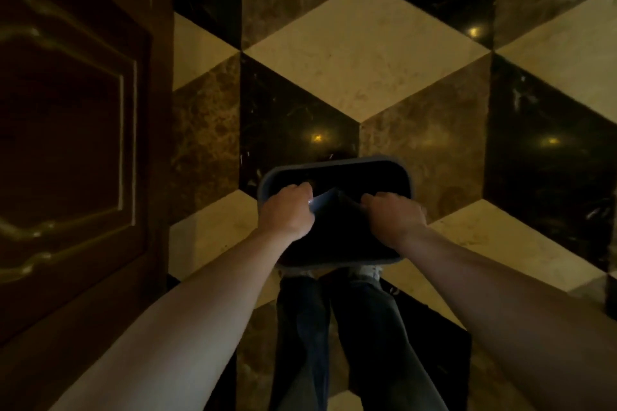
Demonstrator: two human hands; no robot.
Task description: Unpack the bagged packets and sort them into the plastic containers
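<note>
The plastic container [335, 165] sits low in the centre of the frame, a dark, round-cornered tub with a grey rim, its long axis running left to right across the picture and its open mouth turned up toward you. You seem to carry it over the patterned floor [364, 50] rather than rest it there, though the dim light leaves that unsure. Inside, toward the left, a pale flat edge of what may be a packet [322, 202] shows between your two hands, slanting from lower left up to upper right; too little of it shows for you to judge its full shape or whether more lie in the dark beneath. Your left hand [288, 210] touches that pale edge, its fingers [302, 186] curled over the tub's near left rim and closed on it, while your right hand [394, 215] grips the near right side in the same way, fingers folded down out of sight. So the packet lies just right of the left hand, nearer to it than to the right. Any reach for it probably falls to the left hand, with the right keeping the tub level. Your legs [334, 337] stand below the tub, and a carved wooden door [73, 130] fills the left of the frame.
</note>
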